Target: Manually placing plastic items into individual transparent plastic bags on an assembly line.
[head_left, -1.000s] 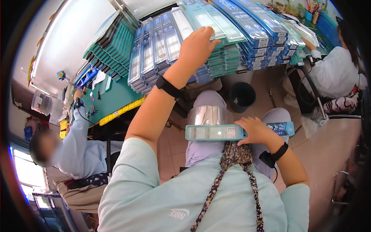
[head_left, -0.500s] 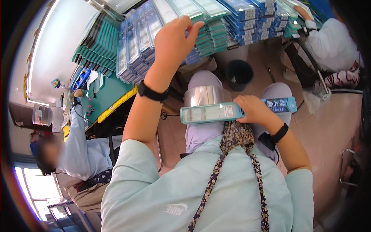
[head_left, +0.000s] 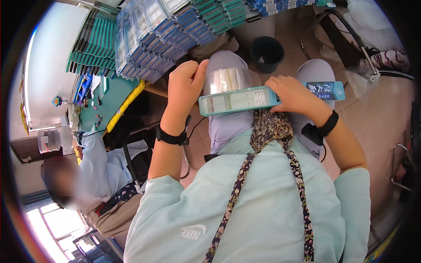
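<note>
My right hand (head_left: 294, 94) grips a long flat teal-edged box (head_left: 234, 101) with a clear window, held crosswise over my lap. White contents show through the window. A dark blue printed end (head_left: 325, 90) sticks out on the far side of that hand; its join with the box is hidden under my fingers. My left hand (head_left: 186, 83) is raised just left of the box, apart from it. Its fingers are curled and the thumb is pressed to them; anything in them is hidden. Clear shiny film (head_left: 228, 81) is wrapped round my left thigh behind the box.
Stacked blue-edged boxes (head_left: 149, 44) and teal boxes (head_left: 223, 15) fill the far table edge. A green work surface (head_left: 103, 98) with a yellow edge lies left. A dark bin (head_left: 267, 55) stands on the floor ahead. One co-worker (head_left: 109, 162) sits left, another far right.
My left hand has come down from over the stacked boxes toward the held box, its thumb closing onto the fingers. The right hand keeps its grip on the box. The whole view has shifted.
</note>
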Demonstrator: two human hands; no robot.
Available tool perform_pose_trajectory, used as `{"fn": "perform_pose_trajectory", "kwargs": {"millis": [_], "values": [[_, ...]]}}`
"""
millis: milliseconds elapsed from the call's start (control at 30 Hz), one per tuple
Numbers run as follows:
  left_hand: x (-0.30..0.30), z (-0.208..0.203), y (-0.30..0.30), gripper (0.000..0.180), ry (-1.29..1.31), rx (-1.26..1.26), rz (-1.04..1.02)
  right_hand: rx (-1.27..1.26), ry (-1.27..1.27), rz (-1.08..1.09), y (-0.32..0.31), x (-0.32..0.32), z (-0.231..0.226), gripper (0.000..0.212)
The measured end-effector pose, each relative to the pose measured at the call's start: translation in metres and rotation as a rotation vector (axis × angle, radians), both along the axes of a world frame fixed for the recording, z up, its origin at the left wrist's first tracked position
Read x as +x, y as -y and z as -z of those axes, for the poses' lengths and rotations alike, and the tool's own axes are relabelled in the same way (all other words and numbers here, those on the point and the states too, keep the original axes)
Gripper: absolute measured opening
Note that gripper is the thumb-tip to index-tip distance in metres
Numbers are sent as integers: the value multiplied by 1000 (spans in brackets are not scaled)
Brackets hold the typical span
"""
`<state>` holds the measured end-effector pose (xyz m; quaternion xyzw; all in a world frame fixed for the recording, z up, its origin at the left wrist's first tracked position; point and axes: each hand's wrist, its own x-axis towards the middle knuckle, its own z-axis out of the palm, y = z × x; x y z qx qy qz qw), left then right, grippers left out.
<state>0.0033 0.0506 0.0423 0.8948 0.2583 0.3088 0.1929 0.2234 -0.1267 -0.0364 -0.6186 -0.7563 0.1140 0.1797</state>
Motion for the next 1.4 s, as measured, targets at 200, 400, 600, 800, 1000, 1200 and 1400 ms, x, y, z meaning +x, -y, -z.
{"fn": "perform_pose_trajectory", "kwargs": {"millis": [200,400,600,800,1000,1200,1400], "values": [[-2,15,-4,38,-22,-43,-52,-220,-290,162,-43,10,-9,58],[15,37,-11,37,-75,-170,-55,-549,-90,306,-105,-14,20,62],[18,57,-35,39,-349,-335,-110,-484,-203,187,-110,-25,40,55],[15,97,-66,27,-418,-390,80,-468,-77,258,-121,-28,59,33],[23,105,-72,24,-481,-401,208,-73,-147,292,-108,-34,56,14],[29,111,-80,30,-549,-450,133,288,-5,308,-92,-30,24,12],[24,118,-84,38,-538,-461,104,418,186,490,-67,6,-37,5]]}}
